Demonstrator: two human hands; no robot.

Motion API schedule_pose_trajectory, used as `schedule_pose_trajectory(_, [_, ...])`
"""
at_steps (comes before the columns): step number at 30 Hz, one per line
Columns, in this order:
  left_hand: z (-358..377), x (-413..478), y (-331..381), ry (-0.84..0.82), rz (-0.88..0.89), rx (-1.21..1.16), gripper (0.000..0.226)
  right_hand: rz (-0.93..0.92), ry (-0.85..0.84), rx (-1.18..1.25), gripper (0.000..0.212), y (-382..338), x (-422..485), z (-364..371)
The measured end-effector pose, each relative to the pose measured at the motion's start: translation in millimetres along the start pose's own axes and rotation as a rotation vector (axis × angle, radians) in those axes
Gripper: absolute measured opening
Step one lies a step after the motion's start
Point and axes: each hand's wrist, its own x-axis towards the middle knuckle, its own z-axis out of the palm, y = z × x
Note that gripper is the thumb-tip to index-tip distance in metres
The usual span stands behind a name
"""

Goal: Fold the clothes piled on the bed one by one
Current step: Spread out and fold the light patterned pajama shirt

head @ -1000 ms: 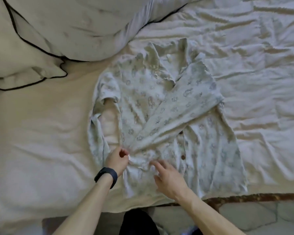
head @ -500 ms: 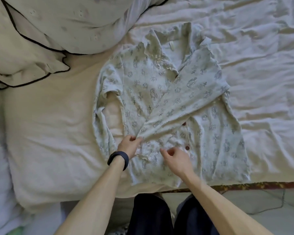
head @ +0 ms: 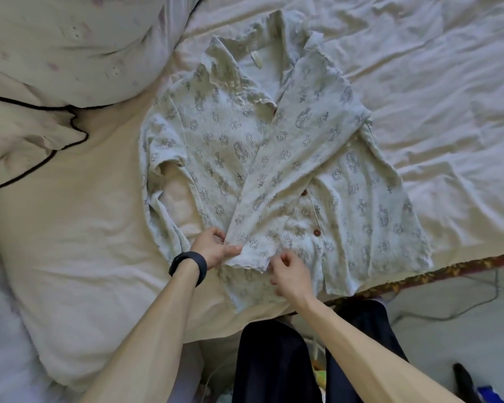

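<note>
Early in this garment: fingers of the left hand [head: 213,248] and right hand [head: 288,274] pinch the sleeve cuff [head: 250,254] lying across the shirt [head: 346,184] spread beyond them, with the body folds left to do.

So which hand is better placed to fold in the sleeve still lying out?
Probably left: the left hand grips the shirt beside that sleeve; the right hand is farther from it.

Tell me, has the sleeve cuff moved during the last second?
Yes. The sleeve cuff, gripped by the left hand, was level with the lower brown button; now it lies nearer the shirt hem, toward the person.
</note>
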Motion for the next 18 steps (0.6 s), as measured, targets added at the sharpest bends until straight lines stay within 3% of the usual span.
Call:
schedule_pose_trajectory(2, [3.2,-5.4,-3.0,-0.031,0.029,-0.028,0.040,-0.003,0.042,-0.007,0.037,-3.0,-8.0,7.7])
schedule_pose_trajectory(4, [6.8,-7.5,-6.9,-0.018,0.063,-0.048,0.036,-0.049,0.132,-0.185,0.046,-7.3,-9.9,18.7])
schedule_pose_trajectory(10, [12.1,-4.7,-18.5,-0.005,0.019,-0.052,0.018,-0.082,0.201,-0.414,0.024,-9.9,1.0,39.6])
schedule_pose_trajectory(14, [6.3,-6.8,-30.5,-0.035,0.090,0.048,0.010,-0.081,0.196,-0.134,0.023,8.3,-6.2,39.5])
schedule_pose_trajectory(18, [4.9,-19.8,-38.3,-0.025,0.095,-0.069,0.022,0.010,0.254,0.149,0.015,30.9,-20.5,36.1])
